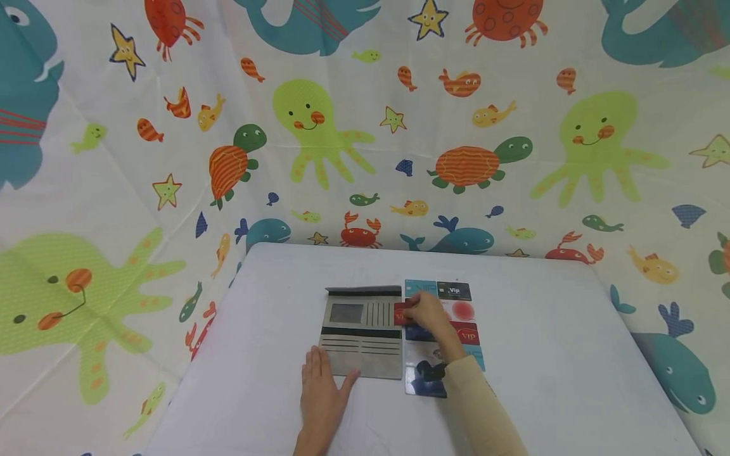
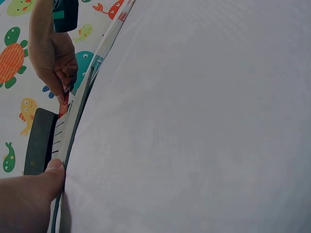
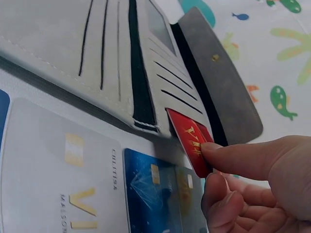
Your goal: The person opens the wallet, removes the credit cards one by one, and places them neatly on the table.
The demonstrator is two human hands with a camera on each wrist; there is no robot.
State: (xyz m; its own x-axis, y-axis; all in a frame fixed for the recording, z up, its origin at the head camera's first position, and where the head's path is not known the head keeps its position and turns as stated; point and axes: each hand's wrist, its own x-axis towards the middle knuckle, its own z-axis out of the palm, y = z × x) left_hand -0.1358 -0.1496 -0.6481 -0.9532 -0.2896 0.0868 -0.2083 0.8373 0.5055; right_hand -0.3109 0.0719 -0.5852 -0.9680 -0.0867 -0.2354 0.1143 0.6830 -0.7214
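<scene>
A grey wallet (image 1: 365,364) lies opened out on the white table, showing rows of card slots and a small window. My right hand (image 1: 429,315) pinches a red VIP card (image 3: 190,141) between thumb and fingers at the wallet's right edge. In the right wrist view, the card's far end sits in the slot nearest that edge. My left hand (image 1: 324,386) rests flat with spread fingers at the wallet's lower left corner. In the left wrist view, its thumb (image 2: 54,167) lies on the wallet's edge.
Right of the wallet lie several cards in two columns, among them a black Vip card (image 1: 454,291), a red VIP card (image 1: 467,334) and a silver card (image 3: 63,160). A cloth printed with sea animals (image 1: 342,190) hangs behind the white table (image 1: 274,304).
</scene>
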